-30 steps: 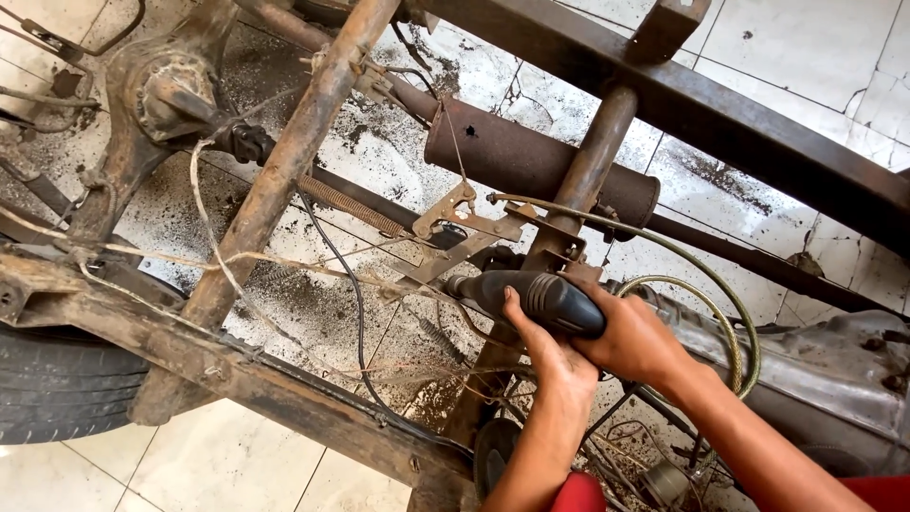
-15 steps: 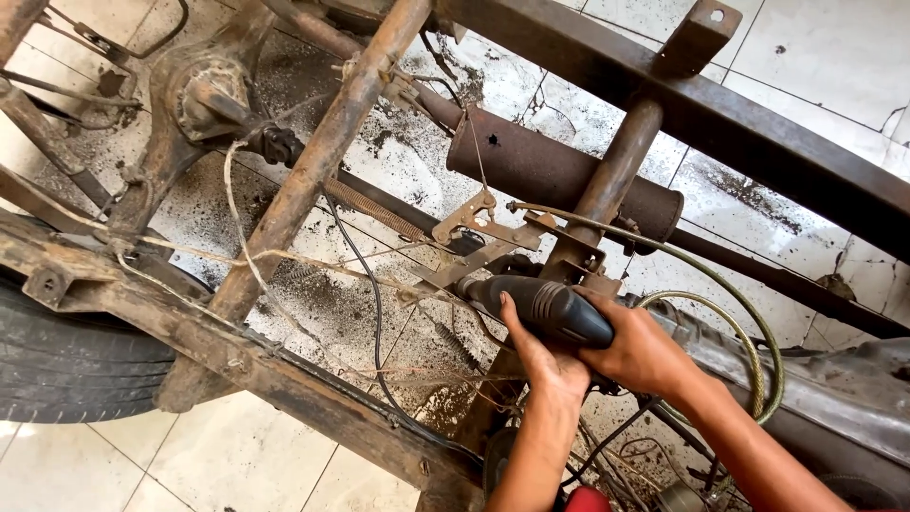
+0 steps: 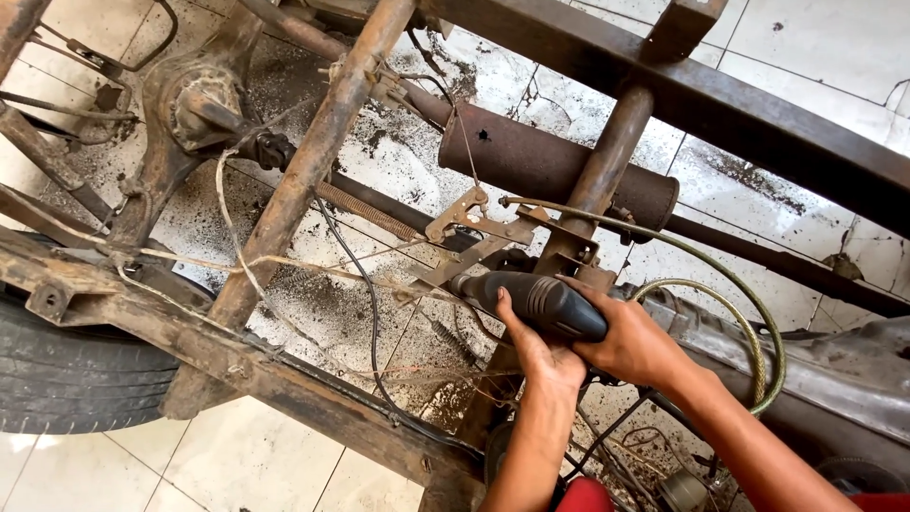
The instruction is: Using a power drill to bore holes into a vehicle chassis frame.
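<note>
Both my hands hold a dark grey power tool (image 3: 542,301) low inside a rusty vehicle frame. My left hand (image 3: 536,353) grips the tool's body from below. Over its rear end closes my right hand (image 3: 637,343). The tool's front end points left, under a bent metal bracket (image 3: 466,226) and beside a rusty upright tube (image 3: 599,190). The working tip is hidden behind the bracket and wires.
A rusty cylindrical muffler (image 3: 545,163) lies behind the tool. A diagonal rusty bar (image 3: 313,161) and a long frame rail (image 3: 237,365) cross the left side. A tyre (image 3: 66,374) sits at lower left. A greenish cable (image 3: 749,313) loops by my right wrist. Dirty white floor tiles (image 3: 265,465) lie below.
The view has shifted a little, so the frame sits further right than a second ago. Both hands keep the same grip on the tool at the same spot.
</note>
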